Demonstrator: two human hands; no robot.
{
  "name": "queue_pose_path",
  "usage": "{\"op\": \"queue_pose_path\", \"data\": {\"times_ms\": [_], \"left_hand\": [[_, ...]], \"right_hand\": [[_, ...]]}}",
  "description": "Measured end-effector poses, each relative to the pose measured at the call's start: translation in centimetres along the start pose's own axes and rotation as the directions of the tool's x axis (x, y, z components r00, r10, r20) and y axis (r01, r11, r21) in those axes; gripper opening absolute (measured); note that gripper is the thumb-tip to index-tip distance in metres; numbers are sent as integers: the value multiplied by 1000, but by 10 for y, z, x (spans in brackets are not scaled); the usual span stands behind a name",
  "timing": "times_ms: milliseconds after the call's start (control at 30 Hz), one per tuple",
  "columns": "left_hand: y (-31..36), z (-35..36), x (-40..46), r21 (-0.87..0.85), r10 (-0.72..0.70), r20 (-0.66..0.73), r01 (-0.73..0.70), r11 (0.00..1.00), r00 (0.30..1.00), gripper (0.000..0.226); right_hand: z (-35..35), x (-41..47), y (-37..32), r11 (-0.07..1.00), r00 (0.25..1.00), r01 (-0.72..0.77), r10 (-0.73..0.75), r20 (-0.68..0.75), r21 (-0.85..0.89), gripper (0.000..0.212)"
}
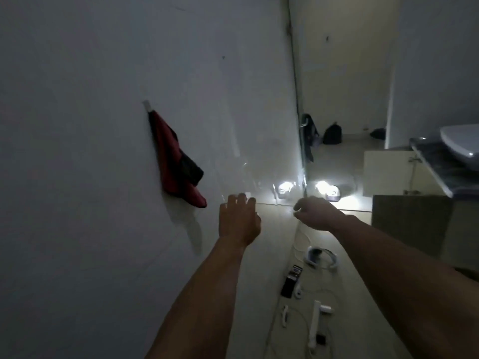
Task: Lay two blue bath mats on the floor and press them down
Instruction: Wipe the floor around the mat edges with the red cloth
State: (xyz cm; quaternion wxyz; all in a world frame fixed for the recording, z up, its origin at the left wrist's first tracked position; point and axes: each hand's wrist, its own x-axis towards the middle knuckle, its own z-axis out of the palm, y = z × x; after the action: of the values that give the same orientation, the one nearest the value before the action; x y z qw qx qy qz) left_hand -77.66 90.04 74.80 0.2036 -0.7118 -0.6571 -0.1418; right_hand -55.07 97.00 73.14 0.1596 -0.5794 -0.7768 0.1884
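No blue bath mat shows in this dim head view. Both of my arms reach forward over the pale tiled floor [280, 229]. My left hand [238, 218] is stretched out flat with its fingers apart, close to the white wall and holding nothing. To its right, my right hand [317, 213] hangs palm down with the fingers loosely curled; I see nothing in it.
A red and black cloth [178, 164] hangs from a wall hook on the left. A small lit lamp [330, 190] stands on the floor ahead. Cables, a white headset [320, 257] and a dark phone [291, 281] lie on the floor at right. A sink counter [440, 169] stands at far right.
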Motion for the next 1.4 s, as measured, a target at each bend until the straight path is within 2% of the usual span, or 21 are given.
{"op": "queue_pose_path", "data": {"times_ms": [100, 200, 400, 433, 500, 567, 633, 700, 767, 833, 933, 1000, 1067, 1133, 1167, 1200, 1300, 1400], "left_hand": [[-69, -54, 8, 183, -141, -166, 171, 968, 976, 37], [-118, -94, 15, 277, -218, -269, 292, 915, 938, 39], [-158, -106, 41, 271, -270, -375, 383, 883, 887, 37], [-160, -104, 48, 261, -275, -390, 392, 882, 879, 35], [-161, -99, 60, 231, -285, -432, 411, 882, 856, 27], [-157, -97, 66, 144, -299, -475, 408, 901, 827, 19], [-149, -104, 72, -114, -384, -508, 382, 917, 771, 16], [-139, -120, 82, -421, -546, -494, 363, 831, 676, 20], [-131, -144, 98, -625, -656, -487, 294, 723, 577, 35], [-122, -170, 116, -766, -722, -432, 203, 610, 540, 52], [-101, -196, 139, -912, -791, -250, 139, 387, 558, 51], [-84, -199, 151, -956, -773, -126, 133, 263, 622, 45], [-64, -193, 159, -965, -706, -56, 142, 218, 706, 41], [-34, -180, 166, -969, -603, 11, 158, 191, 798, 37], [-17, -173, 167, -968, -539, 39, 166, 189, 842, 36], [1, -165, 167, -966, -476, 57, 168, 194, 878, 35], [53, -140, 167, -962, -342, 120, 194, 192, 932, 35], [106, -120, 164, -959, -222, 170, 213, 187, 960, 31]], "right_hand": [[-20, 37, -88, 981, 982, 190, -190, -15, 33, 33], [-33, 59, -158, 944, 954, 299, -296, -41, 137, 38], [-22, 98, -256, 811, 926, 367, -363, -101, 455, 62], [-17, 102, -268, 782, 925, 364, -369, -94, 505, 62], [-7, 112, -285, 778, 922, 359, -383, -65, 516, 46], [0, 119, -291, 797, 923, 376, -368, -114, 473, 26], [-5, 125, -294, 768, 920, 392, -322, -223, 507, 24], [-22, 127, -295, 710, 900, 425, -267, -344, 561, 28], [-52, 123, -296, 664, 861, 473, -210, -463, 579, 29], [-84, 120, -294, 625, 825, 520, -191, -532, 582, 29], [-122, 112, -280, 604, 791, 557, -176, -586, 570, 28], [-138, 106, -258, 573, 808, 532, -126, -575, 623, 28], [-145, 101, -229, 466, 903, 408, -77, -423, 785, 34], [-147, 87, -185, 372, 985, 169, -52, -162, 913, 63], [-145, 80, -162, 371, 996, 87, -45, -76, 925, 77], [-140, 74, -134, 389, 999, 29, -28, -20, 921, 81], [-129, 43, -47, 395, 999, 3, 46, -23, 918, 53], [-124, -6, 35, 372, 945, 10, 300, -131, 928, 30]]}}
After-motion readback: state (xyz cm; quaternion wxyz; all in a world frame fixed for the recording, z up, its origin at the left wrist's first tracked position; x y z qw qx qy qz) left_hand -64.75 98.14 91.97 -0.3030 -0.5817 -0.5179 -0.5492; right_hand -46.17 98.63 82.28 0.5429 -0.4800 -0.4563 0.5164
